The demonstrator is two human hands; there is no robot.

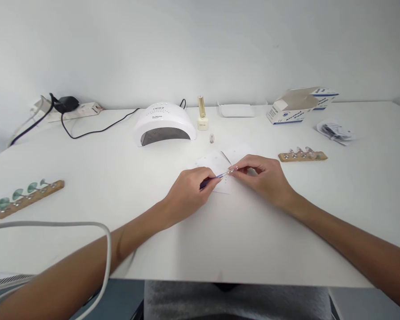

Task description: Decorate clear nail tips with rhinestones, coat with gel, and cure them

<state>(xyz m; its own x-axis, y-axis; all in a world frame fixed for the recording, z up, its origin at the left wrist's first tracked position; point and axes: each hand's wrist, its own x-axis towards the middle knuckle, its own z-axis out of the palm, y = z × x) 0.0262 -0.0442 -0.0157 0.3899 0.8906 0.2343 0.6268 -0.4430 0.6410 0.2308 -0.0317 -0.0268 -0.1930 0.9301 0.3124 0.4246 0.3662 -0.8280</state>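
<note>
My left hand [192,189] is closed around a slim dark blue tool [205,182] with a thin, pale tip; whether it is a brush or tweezers I cannot tell. The tip points right and meets the fingertips of my right hand [262,178]. Those fingers are pinched together at the tool's end, and anything small between them is too fine to make out. Under both hands lie white paper sheets [222,189] with small marks. Just beyond them, a small clear piece [212,138] stands on the white table [200,249].
At the back are a white nail lamp [166,116], a nail polish bottle [202,120], a white tray [236,110] and an alcohol pads box [288,111]. Wooden display strips [303,157] [36,195] lie right and left. A white cable [108,249] loops over my left forearm.
</note>
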